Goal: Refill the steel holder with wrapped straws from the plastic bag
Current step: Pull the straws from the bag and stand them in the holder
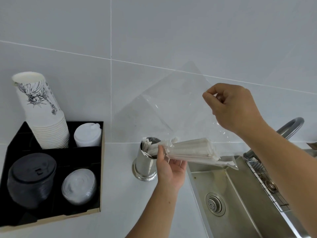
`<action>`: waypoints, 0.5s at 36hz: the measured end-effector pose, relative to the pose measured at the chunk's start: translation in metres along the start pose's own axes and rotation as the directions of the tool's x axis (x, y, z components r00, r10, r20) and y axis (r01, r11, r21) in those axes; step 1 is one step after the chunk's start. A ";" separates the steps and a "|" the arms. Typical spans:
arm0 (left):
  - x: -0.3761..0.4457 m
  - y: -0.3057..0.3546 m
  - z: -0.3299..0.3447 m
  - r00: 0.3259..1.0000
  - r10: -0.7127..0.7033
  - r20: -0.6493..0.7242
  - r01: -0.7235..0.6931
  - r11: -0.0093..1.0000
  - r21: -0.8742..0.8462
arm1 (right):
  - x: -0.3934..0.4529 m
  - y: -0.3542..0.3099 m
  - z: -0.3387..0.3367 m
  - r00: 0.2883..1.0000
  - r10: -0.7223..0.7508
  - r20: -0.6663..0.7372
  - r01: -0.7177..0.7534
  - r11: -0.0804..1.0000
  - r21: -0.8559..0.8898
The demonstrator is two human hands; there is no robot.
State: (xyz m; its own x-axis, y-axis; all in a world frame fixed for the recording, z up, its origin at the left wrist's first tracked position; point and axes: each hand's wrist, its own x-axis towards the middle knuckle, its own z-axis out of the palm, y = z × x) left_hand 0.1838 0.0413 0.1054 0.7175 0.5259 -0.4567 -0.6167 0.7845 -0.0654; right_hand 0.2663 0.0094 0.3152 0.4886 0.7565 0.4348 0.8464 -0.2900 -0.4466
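Note:
A round steel holder [145, 166] stands on the white counter beside the sink, with a few wrapped straws poking out of its mouth. My left hand [171, 166] grips a bundle of white paper-wrapped straws [192, 150], lying almost level, its left ends over the holder's rim. The right part of the bundle still sits inside a clear plastic bag [173, 103]. My right hand [231, 107] pinches the bag's upper edge and holds it up above the sink.
A black organiser tray [56, 152] on the left holds stacked paper cups [41, 109], white lids [88, 134], black lids [31, 179] and clear lids [79, 186]. A steel sink [240, 194] with a drain and a grey faucet [289, 127] lies right. Tiled wall behind.

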 end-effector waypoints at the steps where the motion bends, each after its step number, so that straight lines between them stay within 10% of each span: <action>1: 0.000 0.001 0.000 1.000 0.003 -0.007 -0.003 1.000 -0.004 | 0.002 -0.001 0.002 1.000 -0.011 0.000 0.011 1.000 -0.007; 18: -0.006 0.001 0.001 1.000 0.023 -0.014 -0.024 0.999 -0.045 | 0.023 -0.004 -0.005 0.990 -0.137 0.017 0.138 0.989 -0.060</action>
State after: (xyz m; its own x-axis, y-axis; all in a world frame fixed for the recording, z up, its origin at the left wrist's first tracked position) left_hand 0.1791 0.0392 0.1085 0.6986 0.5394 -0.4702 -0.6474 0.7564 -0.0941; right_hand 0.2754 0.0253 0.3305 0.3643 0.7990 0.4784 0.9168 -0.2176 -0.3348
